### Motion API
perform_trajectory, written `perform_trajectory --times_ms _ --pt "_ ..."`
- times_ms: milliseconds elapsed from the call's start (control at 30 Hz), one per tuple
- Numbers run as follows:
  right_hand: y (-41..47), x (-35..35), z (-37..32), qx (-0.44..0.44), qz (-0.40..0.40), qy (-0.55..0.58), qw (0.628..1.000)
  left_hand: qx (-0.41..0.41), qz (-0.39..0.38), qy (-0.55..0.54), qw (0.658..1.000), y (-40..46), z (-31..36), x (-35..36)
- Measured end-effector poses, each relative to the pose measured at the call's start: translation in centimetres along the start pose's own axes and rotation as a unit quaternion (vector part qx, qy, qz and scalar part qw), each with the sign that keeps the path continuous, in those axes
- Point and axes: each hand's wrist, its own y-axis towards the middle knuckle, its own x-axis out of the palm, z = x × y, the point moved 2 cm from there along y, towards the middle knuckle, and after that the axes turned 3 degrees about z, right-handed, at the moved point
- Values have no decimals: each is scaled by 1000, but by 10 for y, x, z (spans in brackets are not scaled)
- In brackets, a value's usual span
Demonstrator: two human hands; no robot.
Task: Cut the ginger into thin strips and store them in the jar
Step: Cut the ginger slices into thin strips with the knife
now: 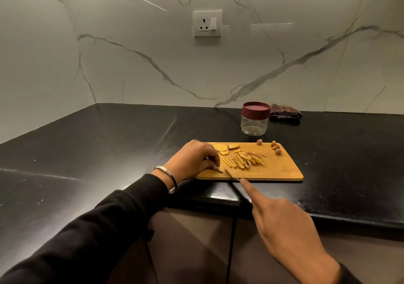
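Note:
A wooden cutting board (282, 170) lies on the black counter. On it sits a pile of thin ginger strips (243, 161), with a few round ginger slices (223, 147) behind. My left hand (193, 160) rests on the board's left end, fingertips curled down onto a small ginger piece (218, 170). My right hand (282, 222) grips a knife (232, 175), index finger stretched along its spine; the blade tip sits on the board just right of that piece. A clear jar (254, 126) with a maroon lid stands shut behind the board.
Ginger peel bits (276, 147) lie at the board's far right corner. A folded dark checked cloth (285, 112) sits right of the jar against the marble wall. A wall socket (207, 23) is above. The counter edge runs under my right hand.

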Motion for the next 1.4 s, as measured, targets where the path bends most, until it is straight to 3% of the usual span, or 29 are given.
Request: perform_trajectory --times_ms 267,1033,1400 --pt "24 11 -15 -54 -1 89 995 35 61 17 997 -10 1 6" --pt "26 12 -15 -83 -32 89 992 10 134 108 985 -19 3 13" --pt "-6 -7 -8 -32 -26 -108 993 5 122 85 989 -20 1 15"
